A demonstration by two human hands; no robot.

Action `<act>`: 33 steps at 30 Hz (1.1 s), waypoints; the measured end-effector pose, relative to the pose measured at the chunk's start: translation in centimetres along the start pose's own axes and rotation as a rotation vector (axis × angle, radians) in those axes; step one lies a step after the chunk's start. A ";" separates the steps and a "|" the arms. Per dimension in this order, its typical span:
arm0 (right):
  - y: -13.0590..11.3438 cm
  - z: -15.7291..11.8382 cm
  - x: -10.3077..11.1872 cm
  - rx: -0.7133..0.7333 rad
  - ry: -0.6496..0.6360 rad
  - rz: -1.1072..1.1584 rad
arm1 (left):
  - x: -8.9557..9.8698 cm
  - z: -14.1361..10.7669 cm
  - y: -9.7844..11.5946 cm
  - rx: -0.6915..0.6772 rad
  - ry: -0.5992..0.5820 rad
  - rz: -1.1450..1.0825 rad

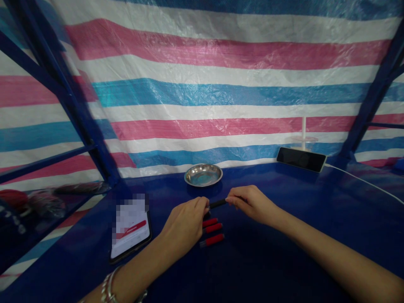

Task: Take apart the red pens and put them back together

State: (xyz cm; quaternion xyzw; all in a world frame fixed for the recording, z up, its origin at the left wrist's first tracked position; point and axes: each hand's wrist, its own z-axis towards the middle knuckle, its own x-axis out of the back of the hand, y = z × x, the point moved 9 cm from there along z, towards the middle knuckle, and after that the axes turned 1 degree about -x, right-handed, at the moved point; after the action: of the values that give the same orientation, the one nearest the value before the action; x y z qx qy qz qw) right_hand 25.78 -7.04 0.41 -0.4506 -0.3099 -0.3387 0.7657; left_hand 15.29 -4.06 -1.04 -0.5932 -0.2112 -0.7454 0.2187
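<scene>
Left hand [186, 221] and right hand [251, 202] pinching 1 black pen [217, 203] endwise, steadied above 3 red pens [213, 229]; bowl [203, 174] at 12 o'clock.

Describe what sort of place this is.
Probably a makeshift work booth: a blue table walled by striped tarp on a blue frame, both hands holding a black pen.

Both ends of the thin black stick [217, 203] are covered by the fingers of the left hand [186, 223] and the right hand [252, 204]. The upper part of the phone [131, 229] screen is blurred out. The things on the shelf [38, 202] at the left are smeared and cannot be identified. Both forearms are cut off by the lower edge.
</scene>
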 end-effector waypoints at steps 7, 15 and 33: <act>0.6 -0.1 -0.2 -0.079 -0.019 0.051 | 0.5 0.1 0.0 0.014 0.046 -0.001; 0.5 0.1 -0.4 -0.066 -0.057 0.248 | 1.1 0.1 0.2 0.007 0.106 0.030; -1.2 -0.1 0.8 0.095 0.015 0.069 | 0.4 0.2 0.3 -0.074 -0.017 -0.172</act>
State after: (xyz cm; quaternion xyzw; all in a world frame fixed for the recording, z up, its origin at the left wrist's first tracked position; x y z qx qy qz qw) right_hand 25.29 -7.74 1.59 -0.4217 -0.3043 -0.3003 0.7996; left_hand 15.48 -4.21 -0.58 -0.5869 -0.2355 -0.7636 0.1300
